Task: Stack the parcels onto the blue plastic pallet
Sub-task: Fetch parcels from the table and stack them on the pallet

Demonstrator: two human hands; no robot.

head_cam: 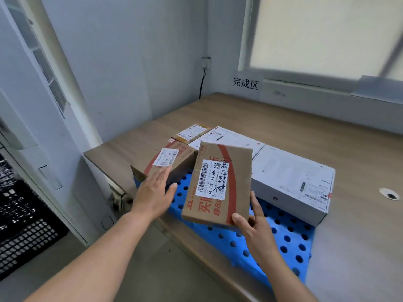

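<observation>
While the right hand (255,227) clamps the near right corner of a brown cardboard parcel (218,184), thumb pressed on the printed top face and the other fingers curled round the right edge and underneath, the parcel hangs tilted over the blue plastic pallet (272,240). Whether its underside touches the pallet cannot be told. Just beyond the thumb, a shipping label (212,178) with a barcode and handwriting is stuck on the parcel's top.

To the left of those fingers, the left hand (152,192) is flat, with its fingers straight and close together and the thumb spread toward the held parcel. Well to the left of this hand sits a black mesh crate (21,236).

The left fingertips rest on top of a second cardboard parcel (172,158), just short of its own label, at the pallet's far left corner. To the right of the right-hand fingers, a white box (292,182) lies on the pallet, near the held parcel.

Beyond both sets of fingertips lie a flat white parcel (226,138) and, further back, a small brown parcel (192,132). The pallet sits on a wooden table (283,118). Farthest back, a paper sign (245,83) hangs on the wall.
</observation>
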